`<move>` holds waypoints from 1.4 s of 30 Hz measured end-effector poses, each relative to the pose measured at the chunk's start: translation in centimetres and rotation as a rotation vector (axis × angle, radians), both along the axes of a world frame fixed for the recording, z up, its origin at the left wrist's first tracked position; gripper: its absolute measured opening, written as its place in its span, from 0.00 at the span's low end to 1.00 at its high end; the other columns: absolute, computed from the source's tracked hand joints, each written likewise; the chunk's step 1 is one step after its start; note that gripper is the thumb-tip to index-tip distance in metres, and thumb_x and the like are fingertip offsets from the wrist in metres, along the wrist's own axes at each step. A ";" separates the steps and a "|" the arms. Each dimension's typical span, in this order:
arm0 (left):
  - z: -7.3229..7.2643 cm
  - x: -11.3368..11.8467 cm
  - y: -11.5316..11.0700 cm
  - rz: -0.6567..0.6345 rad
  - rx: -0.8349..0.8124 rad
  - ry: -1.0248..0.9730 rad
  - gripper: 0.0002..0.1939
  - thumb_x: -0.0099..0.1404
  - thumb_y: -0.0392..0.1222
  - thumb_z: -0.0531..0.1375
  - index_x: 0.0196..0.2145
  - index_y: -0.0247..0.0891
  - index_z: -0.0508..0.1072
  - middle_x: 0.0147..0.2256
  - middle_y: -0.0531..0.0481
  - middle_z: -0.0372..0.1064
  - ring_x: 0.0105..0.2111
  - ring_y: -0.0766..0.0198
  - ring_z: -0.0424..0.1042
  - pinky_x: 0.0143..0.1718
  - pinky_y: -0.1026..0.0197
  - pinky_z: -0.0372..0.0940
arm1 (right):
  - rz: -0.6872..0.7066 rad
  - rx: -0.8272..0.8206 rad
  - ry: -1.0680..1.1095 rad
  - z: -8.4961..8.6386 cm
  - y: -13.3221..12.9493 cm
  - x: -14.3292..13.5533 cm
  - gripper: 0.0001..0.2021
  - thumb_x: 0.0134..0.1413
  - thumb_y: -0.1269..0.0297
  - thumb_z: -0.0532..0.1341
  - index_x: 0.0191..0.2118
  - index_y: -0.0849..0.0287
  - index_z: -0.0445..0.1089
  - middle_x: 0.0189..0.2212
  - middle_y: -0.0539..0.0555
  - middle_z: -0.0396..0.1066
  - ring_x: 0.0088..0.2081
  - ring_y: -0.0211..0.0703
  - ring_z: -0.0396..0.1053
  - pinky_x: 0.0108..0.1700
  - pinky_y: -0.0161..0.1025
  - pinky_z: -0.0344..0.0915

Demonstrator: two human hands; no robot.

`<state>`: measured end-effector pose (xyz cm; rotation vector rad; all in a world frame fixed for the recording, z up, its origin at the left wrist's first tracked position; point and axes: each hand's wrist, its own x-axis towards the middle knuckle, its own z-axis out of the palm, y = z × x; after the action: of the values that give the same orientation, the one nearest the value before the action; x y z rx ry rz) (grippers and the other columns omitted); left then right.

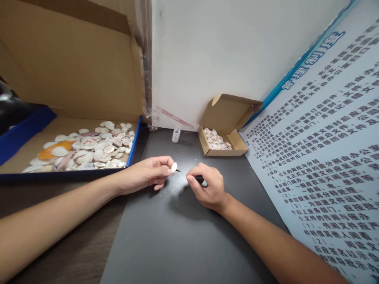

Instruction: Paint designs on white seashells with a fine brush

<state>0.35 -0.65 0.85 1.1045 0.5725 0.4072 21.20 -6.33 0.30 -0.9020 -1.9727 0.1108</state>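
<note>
white shell [174,168], long axis steeply upright, is pinched by left hand [154,173]; right hand [207,185] grips left-pointing tool [199,179].

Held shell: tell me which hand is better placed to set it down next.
Left, I'd judge: the left hand already pinches the shell, while the right hand is occupied with a black tool.

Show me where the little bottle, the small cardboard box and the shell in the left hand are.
little bottle [175,136]: head view, its label
small cardboard box [221,152]: head view, its front wall
shell [174,167]: head view, its pale face
</note>
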 end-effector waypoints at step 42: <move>0.0 0.5 -0.6 -0.030 0.116 0.068 0.12 0.58 0.46 0.60 0.29 0.39 0.60 0.20 0.62 0.47 0.20 0.71 0.47 0.22 0.66 0.57 | -0.177 -0.223 0.003 0.9 -1.1 -0.9 0.09 0.65 0.64 0.54 0.32 0.57 0.63 0.24 0.48 0.64 0.24 0.36 0.59 0.29 0.34 0.55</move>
<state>0.85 -1.26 0.83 1.2411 0.5973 0.3815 20.29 -7.46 1.25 -1.2159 -1.8937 0.2334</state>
